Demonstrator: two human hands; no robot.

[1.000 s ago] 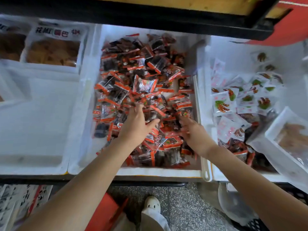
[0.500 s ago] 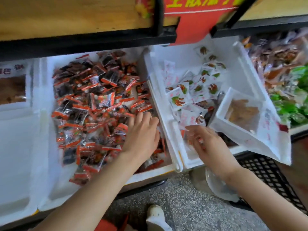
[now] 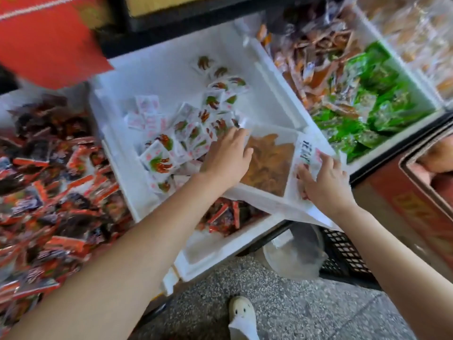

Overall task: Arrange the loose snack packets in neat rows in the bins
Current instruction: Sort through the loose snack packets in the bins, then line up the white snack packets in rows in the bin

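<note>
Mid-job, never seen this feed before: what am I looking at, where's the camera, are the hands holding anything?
No machine: a person's two bare hands, filmed by one head-worn wide-angle camera looking down. The middle white foam bin holds white packets; red-and-black packets lie left of it, green packets right. A windowed white box of brown snack lies tilted in the middle bin. The left hand rests flat on its left edge; the right hand touches its labelled side, grip too blurred to tell.

I count two hands point(image 3: 226, 157) point(image 3: 323, 184), one big clear pack point(image 3: 269, 163), one shoe point(image 3: 241, 312), three bins point(image 3: 9, 104) point(image 3: 166, 69) point(image 3: 402, 138); small packets point(image 3: 159, 158) beyond counting.
</note>
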